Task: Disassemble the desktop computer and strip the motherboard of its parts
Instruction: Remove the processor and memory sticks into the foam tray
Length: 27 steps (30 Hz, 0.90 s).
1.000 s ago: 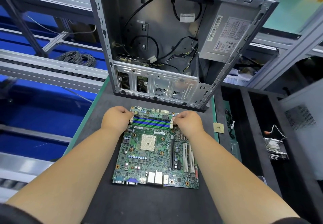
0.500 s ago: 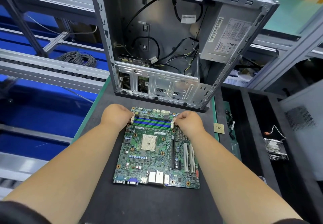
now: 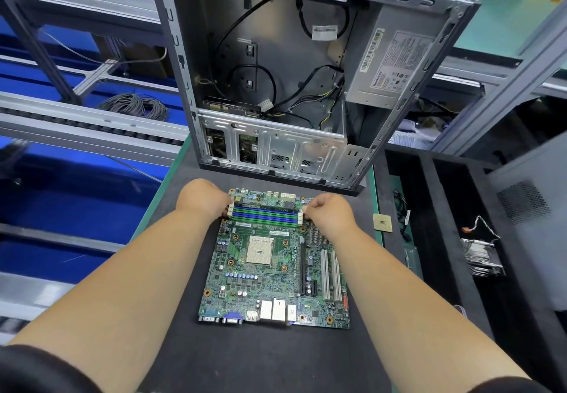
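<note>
The motherboard (image 3: pixel 273 263) lies flat mid-surface (image 3: pixel 260 359), just before the open computer case (image 3: pixel 306 70) at the far edge. The left hand (image 3: pixel 202 197) and right hand (image 3: pixel 329 211), fingers curled, pinch the memory slot (image 3: pixel 265 214) clips at each end.

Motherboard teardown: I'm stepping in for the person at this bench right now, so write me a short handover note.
Left hand: fingers at the white latches on the left end of the memory slots.
Right hand: the same at the right end.
Motherboard lies flat on the dark mat, in front of the opened case.
Done: board out of the case; CPU socket bare; a loose CPU chip lies right of the board; a heatsink sits in the right tray.
Left: the memory area, not yet cleared; the power supply and cables still in the case.
</note>
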Each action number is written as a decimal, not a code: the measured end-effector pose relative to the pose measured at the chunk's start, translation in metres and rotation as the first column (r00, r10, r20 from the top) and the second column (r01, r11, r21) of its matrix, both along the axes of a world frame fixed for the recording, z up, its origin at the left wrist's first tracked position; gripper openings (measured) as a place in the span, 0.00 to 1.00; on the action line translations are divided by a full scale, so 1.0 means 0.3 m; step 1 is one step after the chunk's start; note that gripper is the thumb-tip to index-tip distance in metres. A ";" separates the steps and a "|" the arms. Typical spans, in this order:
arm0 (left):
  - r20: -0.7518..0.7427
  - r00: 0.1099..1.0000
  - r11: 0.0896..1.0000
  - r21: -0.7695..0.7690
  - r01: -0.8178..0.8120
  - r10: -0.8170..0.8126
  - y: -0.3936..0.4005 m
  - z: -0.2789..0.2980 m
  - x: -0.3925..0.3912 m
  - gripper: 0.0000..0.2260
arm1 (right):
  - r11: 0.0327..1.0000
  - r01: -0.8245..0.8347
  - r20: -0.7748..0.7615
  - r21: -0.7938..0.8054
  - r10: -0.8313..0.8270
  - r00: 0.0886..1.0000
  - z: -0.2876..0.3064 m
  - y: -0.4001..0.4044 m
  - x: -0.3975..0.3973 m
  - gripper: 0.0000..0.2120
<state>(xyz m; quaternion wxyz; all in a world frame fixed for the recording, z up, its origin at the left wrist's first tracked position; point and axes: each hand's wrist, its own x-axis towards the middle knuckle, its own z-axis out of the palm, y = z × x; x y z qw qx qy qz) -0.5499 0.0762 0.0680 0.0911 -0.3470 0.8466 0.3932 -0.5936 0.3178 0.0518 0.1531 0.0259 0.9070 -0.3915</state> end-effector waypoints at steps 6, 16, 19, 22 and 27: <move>0.018 0.983 0.916 0.359 -0.176 0.182 -0.004 -0.007 0.011 0.06 | 1.000 0.015 0.003 -0.008 -0.015 1.000 -0.002 0.001 0.000 0.12; -0.107 0.974 0.918 0.367 -0.148 0.200 0.007 -0.044 0.044 0.07 | 0.992 -0.089 -0.244 0.090 0.108 0.964 0.007 -0.023 0.032 0.04; -0.187 0.970 0.956 0.277 -0.097 0.153 0.003 -0.067 0.078 0.06 | 0.892 -0.261 -0.343 0.368 0.391 0.854 0.014 -0.048 0.035 0.06; -0.239 0.963 0.979 0.189 -0.077 0.122 0.010 -0.076 0.096 0.04 | 0.791 -0.311 -0.284 0.526 0.509 0.813 0.020 -0.077 0.026 0.07; -0.329 0.940 0.996 0.045 -0.075 0.086 0.024 -0.047 0.109 0.05 | 0.849 -0.302 -0.317 0.434 0.458 0.831 0.038 -0.090 0.025 0.07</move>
